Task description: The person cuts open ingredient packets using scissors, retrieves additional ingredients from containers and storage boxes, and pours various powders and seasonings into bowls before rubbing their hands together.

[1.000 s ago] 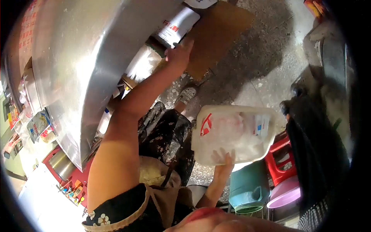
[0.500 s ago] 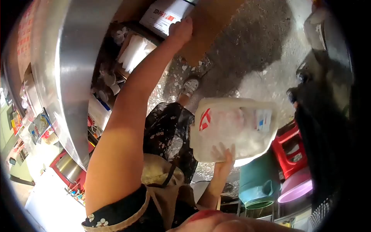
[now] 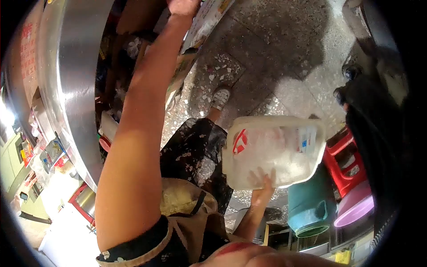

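Observation:
At the top edge, my left hand (image 3: 183, 6) is closed at a printed cardboard sheet (image 3: 207, 24); its fingertips are partly cut off by the view. The sheet stands tilted, seen nearly edge-on. My right hand (image 3: 263, 189) grips the near edge of a translucent white plastic tub (image 3: 231, 167). Its fingers show blurred through the plastic. A red mark and a blue-and-white label show on or through the tub, and I cannot tell what is inside. The tub is beside my dark patterned clothing (image 3: 189, 144).
A metal counter edge (image 3: 80, 89) runs down the left, over a dark cluttered shelf (image 3: 122, 58). Below right are a teal bucket (image 3: 309, 207), a red plastic stool (image 3: 347, 167) and a pink basin (image 3: 356, 204). Dark cloth (image 3: 373, 115) hangs at right above the speckled floor (image 3: 262, 58).
My left hand has moved up and left, and the cardboard has swung from showing its brown face to its printed side. The white box is out of sight. The tub has shifted slightly right.

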A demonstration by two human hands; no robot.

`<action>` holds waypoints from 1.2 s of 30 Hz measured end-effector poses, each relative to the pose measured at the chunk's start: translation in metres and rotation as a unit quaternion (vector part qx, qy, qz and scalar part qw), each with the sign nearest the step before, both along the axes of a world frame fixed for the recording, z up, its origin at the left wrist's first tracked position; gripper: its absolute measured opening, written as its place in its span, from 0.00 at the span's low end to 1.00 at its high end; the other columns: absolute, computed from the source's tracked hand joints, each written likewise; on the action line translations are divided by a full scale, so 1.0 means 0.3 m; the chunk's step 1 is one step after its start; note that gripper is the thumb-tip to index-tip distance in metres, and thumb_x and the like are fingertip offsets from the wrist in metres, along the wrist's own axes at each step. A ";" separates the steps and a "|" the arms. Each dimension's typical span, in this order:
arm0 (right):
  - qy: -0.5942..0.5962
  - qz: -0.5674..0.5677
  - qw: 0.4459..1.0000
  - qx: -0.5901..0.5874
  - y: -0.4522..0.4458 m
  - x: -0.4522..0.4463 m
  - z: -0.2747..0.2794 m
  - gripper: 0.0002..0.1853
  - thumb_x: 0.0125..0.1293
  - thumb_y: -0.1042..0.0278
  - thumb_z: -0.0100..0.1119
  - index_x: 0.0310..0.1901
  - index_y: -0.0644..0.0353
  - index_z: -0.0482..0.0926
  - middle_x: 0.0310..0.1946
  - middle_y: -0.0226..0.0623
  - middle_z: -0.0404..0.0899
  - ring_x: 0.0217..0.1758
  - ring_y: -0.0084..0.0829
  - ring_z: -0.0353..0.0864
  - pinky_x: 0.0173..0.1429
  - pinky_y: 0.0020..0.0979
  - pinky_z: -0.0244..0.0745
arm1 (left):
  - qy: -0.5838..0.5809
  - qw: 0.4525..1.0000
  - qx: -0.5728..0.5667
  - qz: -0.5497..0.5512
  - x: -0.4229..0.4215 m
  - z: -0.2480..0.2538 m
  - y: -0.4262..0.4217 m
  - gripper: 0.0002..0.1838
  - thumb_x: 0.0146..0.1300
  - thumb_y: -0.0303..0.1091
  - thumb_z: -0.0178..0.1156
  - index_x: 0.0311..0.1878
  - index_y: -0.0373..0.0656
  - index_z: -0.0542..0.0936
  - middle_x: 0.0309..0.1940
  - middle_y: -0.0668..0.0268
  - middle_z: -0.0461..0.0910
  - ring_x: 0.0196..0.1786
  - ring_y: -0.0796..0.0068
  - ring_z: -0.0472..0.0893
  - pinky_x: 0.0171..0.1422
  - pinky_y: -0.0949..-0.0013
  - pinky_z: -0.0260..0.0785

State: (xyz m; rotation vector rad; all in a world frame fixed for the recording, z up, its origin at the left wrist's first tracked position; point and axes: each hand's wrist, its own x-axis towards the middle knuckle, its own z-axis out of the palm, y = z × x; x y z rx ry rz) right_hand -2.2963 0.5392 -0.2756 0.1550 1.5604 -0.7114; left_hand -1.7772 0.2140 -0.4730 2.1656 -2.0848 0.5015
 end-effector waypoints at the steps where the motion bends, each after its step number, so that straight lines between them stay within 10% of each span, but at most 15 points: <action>1: -0.001 -0.002 1.000 0.002 0.005 0.000 -0.004 0.34 0.64 0.67 0.48 0.67 0.57 0.43 0.52 0.60 0.66 0.46 0.59 0.74 0.45 0.51 0.74 | -0.061 0.991 0.112 0.024 0.183 -0.242 0.019 0.10 0.55 0.38 0.53 0.40 0.47 0.72 0.31 0.63 0.76 0.36 0.61 0.77 0.42 0.60 0.70; 4: 0.009 0.013 1.000 -0.027 0.001 0.023 -0.017 0.34 0.64 0.67 0.47 0.67 0.57 0.43 0.53 0.60 0.66 0.46 0.59 0.74 0.45 0.52 0.74 | -0.011 0.895 0.412 0.169 -0.231 0.193 0.050 0.15 0.58 0.39 0.51 0.48 0.48 0.74 0.37 0.64 0.78 0.39 0.61 0.78 0.41 0.61 0.71; 8: 0.001 -0.020 1.000 -0.016 -0.007 0.035 -0.017 0.34 0.63 0.68 0.50 0.67 0.58 0.45 0.51 0.57 0.69 0.45 0.53 0.77 0.44 0.47 0.76 | 0.088 0.909 0.341 0.223 -0.132 0.004 0.219 0.17 0.63 0.38 0.45 0.54 0.47 0.72 0.43 0.62 0.79 0.46 0.65 0.78 0.47 0.67 0.68; 10: -0.015 -0.034 0.999 -0.025 -0.017 0.043 -0.004 0.34 0.63 0.68 0.50 0.67 0.58 0.45 0.51 0.56 0.69 0.44 0.52 0.77 0.44 0.47 0.76 | 0.528 0.778 -0.048 0.337 -0.216 0.184 0.283 0.15 0.63 0.36 0.45 0.50 0.42 0.73 0.38 0.59 0.78 0.42 0.64 0.77 0.48 0.69 0.66; 14: -0.019 -0.012 0.999 -0.024 -0.048 0.079 0.011 0.35 0.62 0.67 0.51 0.68 0.57 0.45 0.51 0.56 0.69 0.45 0.52 0.77 0.43 0.45 0.76 | 0.283 0.946 -0.149 0.051 -0.463 0.465 0.424 0.10 0.59 0.30 0.50 0.44 0.42 0.74 0.38 0.58 0.77 0.40 0.64 0.77 0.46 0.64 0.66; 16: -0.007 0.005 0.999 -0.031 -0.063 0.092 0.002 0.36 0.62 0.67 0.52 0.68 0.56 0.45 0.52 0.56 0.69 0.45 0.52 0.77 0.43 0.45 0.76 | 0.259 0.950 0.112 -0.132 -0.525 0.505 0.453 0.12 0.57 0.32 0.52 0.44 0.44 0.75 0.43 0.60 0.75 0.44 0.65 0.75 0.51 0.57 0.64; 22: 0.000 0.021 0.999 -0.033 -0.104 0.133 -0.006 0.36 0.60 0.70 0.52 0.67 0.57 0.46 0.51 0.54 0.69 0.42 0.50 0.78 0.42 0.43 0.77 | -0.189 0.951 0.244 0.028 -0.152 0.098 0.456 0.32 0.54 0.47 0.55 0.62 0.46 0.63 0.59 0.55 0.64 0.65 0.56 0.58 0.68 0.45 0.42; 26: -0.007 0.048 0.997 -0.059 -0.167 0.224 -0.021 0.36 0.59 0.73 0.53 0.67 0.61 0.47 0.49 0.51 0.70 0.40 0.44 0.79 0.41 0.41 0.78 | 0.260 0.927 0.144 0.230 -0.226 0.288 0.422 0.23 0.59 0.48 0.51 0.53 0.46 0.73 0.55 0.58 0.70 0.57 0.58 0.69 0.68 0.51 0.43; 30: -0.008 0.170 0.982 -0.079 -0.365 0.418 -0.052 0.32 0.59 0.71 0.54 0.63 0.67 0.55 0.47 0.47 0.72 0.39 0.36 0.78 0.42 0.35 0.77 | 0.565 0.767 -0.058 0.300 -0.308 0.458 0.708 0.17 0.66 0.40 0.46 0.52 0.40 0.72 0.45 0.62 0.75 0.48 0.69 0.73 0.54 0.68 0.62; 32: 0.026 0.252 0.960 -0.115 -0.448 0.539 -0.142 0.33 0.55 0.74 0.56 0.62 0.67 0.56 0.42 0.45 0.73 0.35 0.36 0.78 0.37 0.33 0.75 | 0.434 0.842 -0.019 0.321 -0.355 0.514 0.920 0.15 0.68 0.37 0.45 0.48 0.35 0.72 0.43 0.60 0.74 0.46 0.69 0.73 0.54 0.69 0.62; 36: 0.086 0.431 0.863 -0.248 -0.693 0.846 -0.201 0.21 0.55 0.70 0.53 0.50 0.69 0.69 0.41 0.40 0.76 0.35 0.29 0.77 0.37 0.29 0.70 | 0.532 0.777 0.038 0.334 -0.512 0.630 1.211 0.11 0.64 0.27 0.50 0.49 0.37 0.71 0.44 0.60 0.75 0.49 0.71 0.73 0.56 0.71 0.62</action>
